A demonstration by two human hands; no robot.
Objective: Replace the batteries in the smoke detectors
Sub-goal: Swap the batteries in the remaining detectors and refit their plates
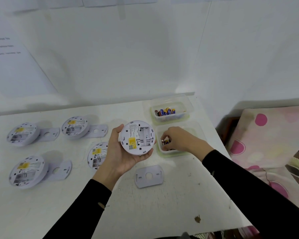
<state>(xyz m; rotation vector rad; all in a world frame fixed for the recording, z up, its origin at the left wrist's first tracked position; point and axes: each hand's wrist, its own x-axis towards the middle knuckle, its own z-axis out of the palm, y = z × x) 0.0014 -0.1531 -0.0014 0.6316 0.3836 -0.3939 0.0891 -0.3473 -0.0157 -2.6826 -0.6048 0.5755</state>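
Observation:
My left hand (123, 152) grips a round white smoke detector (137, 137) above the table, back side up, with a yellow label and an empty battery bay showing. My right hand (179, 139) reaches into the near clear plastic tub (176, 153) and pinches batteries (165, 141) with its fingertips. A second clear tub (171, 109) behind it holds several blue and red batteries. The detector's flat mounting plate (149, 176) lies on the table below my left hand.
Several other detectors lie back side up on the white table (154, 213), each beside its plate: far left (22, 134), back middle (75, 127), near left (27, 171), and one partly behind my left hand (97, 155). A floral-covered surface (269, 140) stands right of the table.

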